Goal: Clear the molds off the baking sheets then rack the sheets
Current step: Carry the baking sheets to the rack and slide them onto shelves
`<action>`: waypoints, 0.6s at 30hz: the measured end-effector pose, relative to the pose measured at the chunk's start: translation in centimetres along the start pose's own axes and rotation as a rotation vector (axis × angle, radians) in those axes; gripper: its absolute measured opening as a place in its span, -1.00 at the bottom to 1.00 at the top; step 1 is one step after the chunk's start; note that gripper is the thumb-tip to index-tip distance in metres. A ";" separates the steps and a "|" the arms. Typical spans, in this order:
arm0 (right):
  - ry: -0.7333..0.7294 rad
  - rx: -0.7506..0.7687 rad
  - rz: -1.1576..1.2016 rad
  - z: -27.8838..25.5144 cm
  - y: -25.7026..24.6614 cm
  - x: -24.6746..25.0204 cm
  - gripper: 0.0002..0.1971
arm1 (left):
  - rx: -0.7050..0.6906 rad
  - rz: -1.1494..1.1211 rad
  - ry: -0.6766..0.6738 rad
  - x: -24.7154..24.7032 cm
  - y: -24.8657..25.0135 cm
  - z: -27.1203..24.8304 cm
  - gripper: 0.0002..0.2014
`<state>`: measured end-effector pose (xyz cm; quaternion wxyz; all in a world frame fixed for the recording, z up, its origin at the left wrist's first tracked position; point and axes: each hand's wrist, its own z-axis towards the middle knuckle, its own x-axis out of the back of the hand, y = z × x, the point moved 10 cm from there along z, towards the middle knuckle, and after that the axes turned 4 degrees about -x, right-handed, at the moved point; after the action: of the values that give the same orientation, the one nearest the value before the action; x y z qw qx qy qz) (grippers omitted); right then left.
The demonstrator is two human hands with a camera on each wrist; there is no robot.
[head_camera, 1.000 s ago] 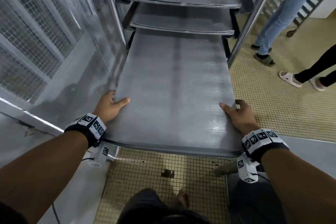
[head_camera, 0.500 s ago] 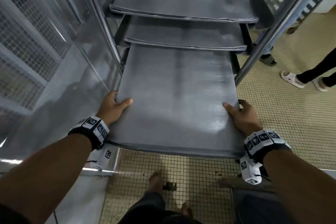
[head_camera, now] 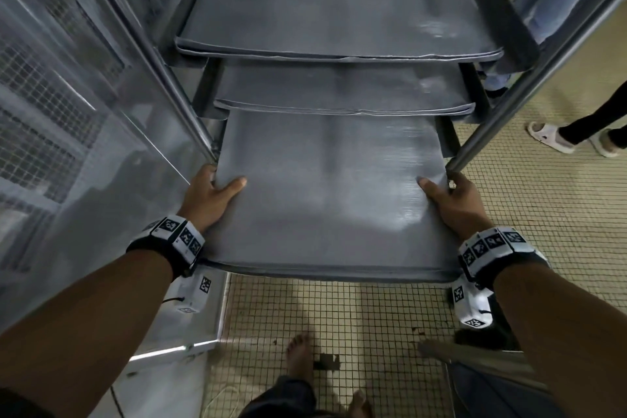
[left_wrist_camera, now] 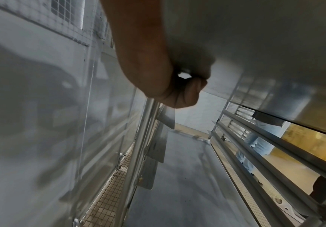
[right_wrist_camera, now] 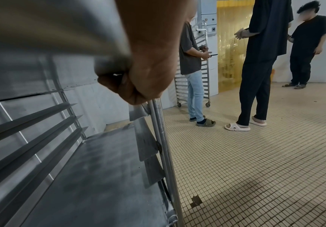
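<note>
- Baking sheet (head_camera: 325, 193): flat, bare grey metal, held level w/ both hands; far end in the trolley rack (head_camera: 509, 105) under two other racked sheets, near end sticks out toward the person.
- Left hand (head_camera: 207, 198): grasping sheet's left edge, thumb lying on top surface, fingers wrapped under. Left wrist view shows the fingers (left_wrist_camera: 189, 93) curled beneath the sheet's underside (left_wrist_camera: 255, 46), just beside the rack's left upright.
- Right hand (head_camera: 451, 204): grasping the right edge the same way, thumb on top, fingers under. Right wrist view: fingers (right_wrist_camera: 119, 86) curled tight round the rim, knuckles right at the rack's right upright (right_wrist_camera: 162, 138).
- Sheets above: upper sheet (head_camera: 339, 10) & middle sheet (head_camera: 342, 88) sit on the rack's side runners, front lips overhanging a bit.
- Below: empty angle runners (right_wrist_camera: 28, 122) on the far side, another sheet (right_wrist_camera: 100, 176) lying lower in the rack.
- Left of rack: shiny steel panel wall (head_camera: 84, 146), close alongside.
- Floor (head_camera: 543, 214): small beige tiles, stained in spots; person's bare foot (head_camera: 298, 355) near bottom of head view.
- Background, right wrist view: three ppl standing well apart from the rack; one in pale jeans (right_wrist_camera: 195, 92) by a second wheeled rack (right_wrist_camera: 204, 64); yellow strip curtain (right_wrist_camera: 232, 46) behind.
</note>
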<state>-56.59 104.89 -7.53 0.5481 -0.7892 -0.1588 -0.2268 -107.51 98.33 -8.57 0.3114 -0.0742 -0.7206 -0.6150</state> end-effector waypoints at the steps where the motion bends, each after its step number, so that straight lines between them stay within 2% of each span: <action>1: -0.004 0.001 0.009 0.2 -0.1 -0.1 -0.50 | 0.001 -0.004 -0.001 -0.1 -0.1 0.3 -0.43; 3: -0.008 -0.001 0.033 0.5 -0.1 -0.1 -0.53 | 0.005 -0.015 -0.005 -0.2 -0.1 0.5 -0.42; 6: -0.012 -0.001 0.030 0.7 0.0 -0.1 -0.51 | -0.001 -0.001 0.002 -0.3 -0.1 0.7 -0.52; 10: -0.022 0.000 -0.013 0.9 0.4 0.0 -0.35 | 0.017 -0.025 -0.052 -0.6 -0.6 0.5 -0.36; 13: -0.050 0.015 -0.091 0.8 0.3 0.1 -0.37 | 0.008 -0.012 -0.135 -0.6 -1.2 -0.1 -0.33; 14: -0.073 0.013 -0.118 0.6 0.3 0.0 -0.34 | -0.006 -0.013 -0.175 -0.6 -1.0 -0.5 -0.33; 17: -0.105 -0.021 -0.206 -0.3 1.2 0.4 -0.09 | -0.004 -0.013 -0.282 -0.1 -1.6 -2.0 -0.30; 18: -0.110 -0.013 -0.239 -0.9 1.2 0.5 -0.08 | 0.006 0.019 -0.299 0.2 -1.6 -2.7 -0.27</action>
<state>-55.77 103.68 -7.96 0.5026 -0.7794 -0.2801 -0.2480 -107.50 95.34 -9.66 0.2065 -0.1707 -0.7601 -0.5920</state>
